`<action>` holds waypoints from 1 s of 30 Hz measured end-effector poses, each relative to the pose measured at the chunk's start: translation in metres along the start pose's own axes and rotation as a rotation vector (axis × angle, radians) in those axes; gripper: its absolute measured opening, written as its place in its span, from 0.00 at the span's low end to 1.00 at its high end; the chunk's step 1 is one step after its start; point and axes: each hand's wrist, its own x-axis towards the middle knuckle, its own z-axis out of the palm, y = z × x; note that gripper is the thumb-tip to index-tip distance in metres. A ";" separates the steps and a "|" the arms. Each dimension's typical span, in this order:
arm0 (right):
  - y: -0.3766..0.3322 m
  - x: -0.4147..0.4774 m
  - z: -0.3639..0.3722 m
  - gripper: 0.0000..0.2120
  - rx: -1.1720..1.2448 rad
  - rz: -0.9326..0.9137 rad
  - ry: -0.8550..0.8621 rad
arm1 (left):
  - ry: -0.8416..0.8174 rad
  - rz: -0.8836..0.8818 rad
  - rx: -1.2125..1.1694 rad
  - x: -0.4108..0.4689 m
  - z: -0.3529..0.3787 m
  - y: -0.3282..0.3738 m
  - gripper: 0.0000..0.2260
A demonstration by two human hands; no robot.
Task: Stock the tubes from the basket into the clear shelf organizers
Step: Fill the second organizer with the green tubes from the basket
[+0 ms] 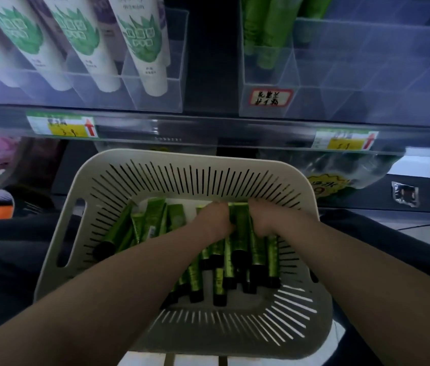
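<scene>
one white slotted plastic basket (182,178) holds over a dozen green tubes with black caps (153,215) (arms hide the exact count). left hand (215,220) and right hand (262,220) each clench tubes near the basket's far edge. two clear shelf organizers (174,101) above; the right one has open compartments, and its handwritten label (270,97) is unreadable.

Dim, bluish light; soft blur throughout, wide-angle bending at edges, perhaps motion-smeared shelves.
</scene>
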 end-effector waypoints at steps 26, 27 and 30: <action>0.001 -0.038 -0.022 0.20 0.170 -0.041 0.026 | -0.073 -0.248 -0.404 -0.012 -0.013 -0.015 0.10; 0.001 -0.043 -0.023 0.18 0.180 -0.041 0.036 | -0.078 -0.242 -0.411 -0.016 -0.016 -0.016 0.10; 0.002 -0.053 -0.026 0.09 0.201 -0.051 0.067 | -0.099 -0.211 -0.403 -0.029 -0.024 -0.015 0.06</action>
